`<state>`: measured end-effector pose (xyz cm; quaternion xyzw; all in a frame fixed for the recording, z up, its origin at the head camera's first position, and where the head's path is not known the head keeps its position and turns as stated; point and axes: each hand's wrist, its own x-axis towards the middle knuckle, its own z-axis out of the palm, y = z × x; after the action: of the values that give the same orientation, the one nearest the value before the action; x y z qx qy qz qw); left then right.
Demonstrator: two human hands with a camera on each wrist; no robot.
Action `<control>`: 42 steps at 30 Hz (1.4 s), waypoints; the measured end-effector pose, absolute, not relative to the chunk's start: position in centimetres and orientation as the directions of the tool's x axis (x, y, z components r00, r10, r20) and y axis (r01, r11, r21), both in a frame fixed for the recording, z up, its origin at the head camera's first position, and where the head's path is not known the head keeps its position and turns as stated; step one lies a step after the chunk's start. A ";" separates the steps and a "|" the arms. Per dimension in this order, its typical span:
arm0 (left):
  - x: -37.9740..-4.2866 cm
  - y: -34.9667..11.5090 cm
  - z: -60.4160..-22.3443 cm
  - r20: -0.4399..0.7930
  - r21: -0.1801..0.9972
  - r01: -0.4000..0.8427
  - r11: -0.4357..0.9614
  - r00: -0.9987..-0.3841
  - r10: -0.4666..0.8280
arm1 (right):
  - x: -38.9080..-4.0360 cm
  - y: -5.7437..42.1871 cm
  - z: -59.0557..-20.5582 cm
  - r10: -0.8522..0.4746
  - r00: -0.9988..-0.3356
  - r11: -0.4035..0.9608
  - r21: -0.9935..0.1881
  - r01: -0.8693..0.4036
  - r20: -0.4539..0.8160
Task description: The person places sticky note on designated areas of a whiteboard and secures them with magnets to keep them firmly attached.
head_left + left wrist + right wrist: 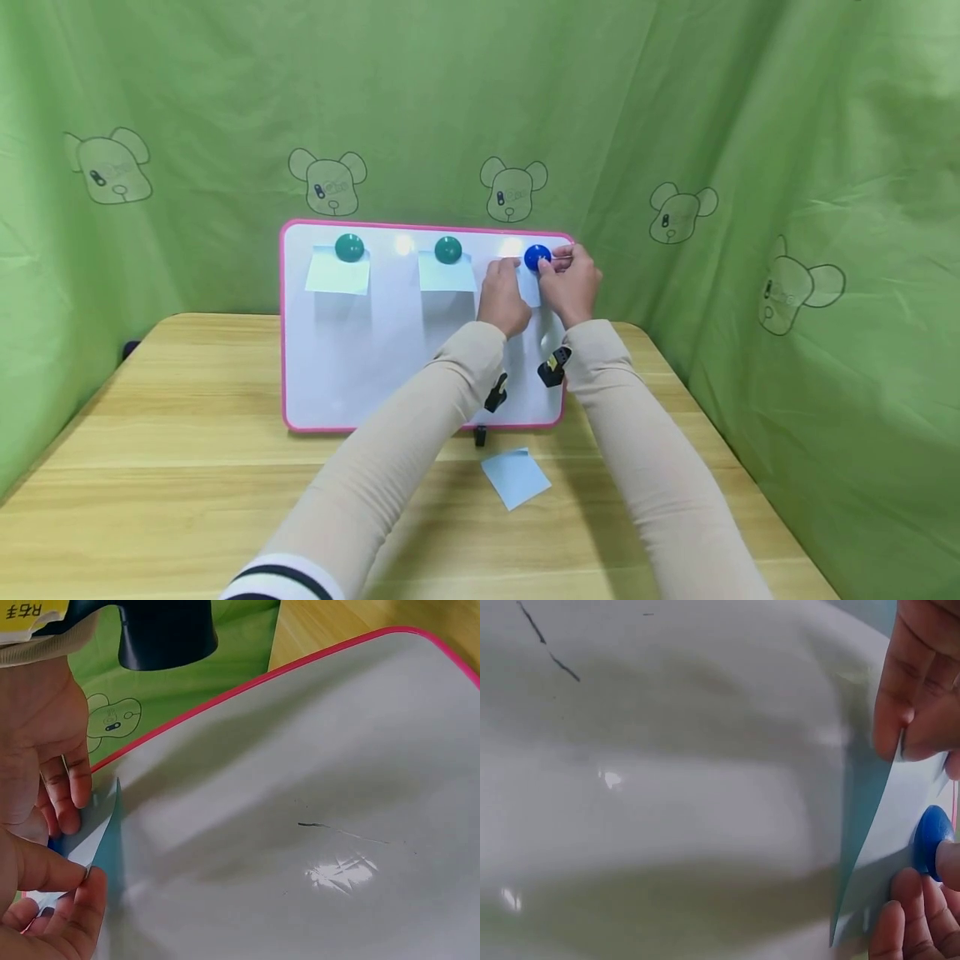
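A whiteboard (352, 358) with a pink frame stands upright on the table. At its upper right, my left hand (504, 300) pinches the side edge of a light blue paper note (881, 832) between thumb and fingers. My right hand (573, 287) holds a round blue magnet (537, 257) at the upper part of this note, thumb on the dome. The right wrist view shows the magnet against the paper, whose free edge stands away from the board. Whether the magnet sits fully flat on the board is hidden.
Two green magnets, one at the left (349, 247) and one mid-board (448, 250), hold pale notes on the board. Another light blue note (517, 478) lies on the wooden table (187, 467) in front. A black clip (480, 435) is at the board's lower edge. Green curtains surround the table.
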<state>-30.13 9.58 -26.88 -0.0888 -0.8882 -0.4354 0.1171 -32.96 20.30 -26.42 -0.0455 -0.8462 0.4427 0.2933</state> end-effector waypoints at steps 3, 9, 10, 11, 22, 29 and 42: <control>-30.1 9.6 -26.9 0.284 0.751 0.261 0.607 -0.957 0.060 | -32.9 20.4 -26.5 0.344 -0.823 0.614 -0.771 -0.168 0.453; -30.0 9.6 -26.9 0.273 0.753 0.254 0.607 -0.960 0.063 | -32.8 20.4 -26.6 0.344 -0.826 0.607 -0.777 -0.168 0.447; -30.0 9.5 -26.9 0.272 0.755 0.254 0.605 -0.960 0.063 | -32.8 20.4 -26.7 0.342 -0.827 0.606 -0.778 -0.168 0.445; -30.0 9.5 -26.9 0.271 0.755 0.252 0.605 -0.961 0.062 | -32.8 20.4 -26.7 0.341 -0.829 0.603 -0.779 -0.169 0.444; -29.8 9.3 -26.8 0.256 0.769 0.244 0.590 -0.964 0.065 | -32.6 20.5 -26.6 0.328 -0.842 0.578 -0.796 -0.179 0.428; -29.6 9.1 -26.9 0.241 0.786 0.233 0.572 -0.968 0.064 | -32.1 20.9 -26.8 0.321 -0.848 0.560 -0.806 -0.189 0.422; -28.5 8.5 -28.0 0.225 0.782 0.251 0.571 -0.967 0.118 | -30.6 22.1 -27.5 0.291 -0.849 0.569 -0.793 -0.216 0.440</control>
<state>-28.47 8.46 -28.03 -0.1045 -0.8831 -0.4514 0.0737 -30.62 22.08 -27.53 -0.0224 -0.8424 0.4636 0.2736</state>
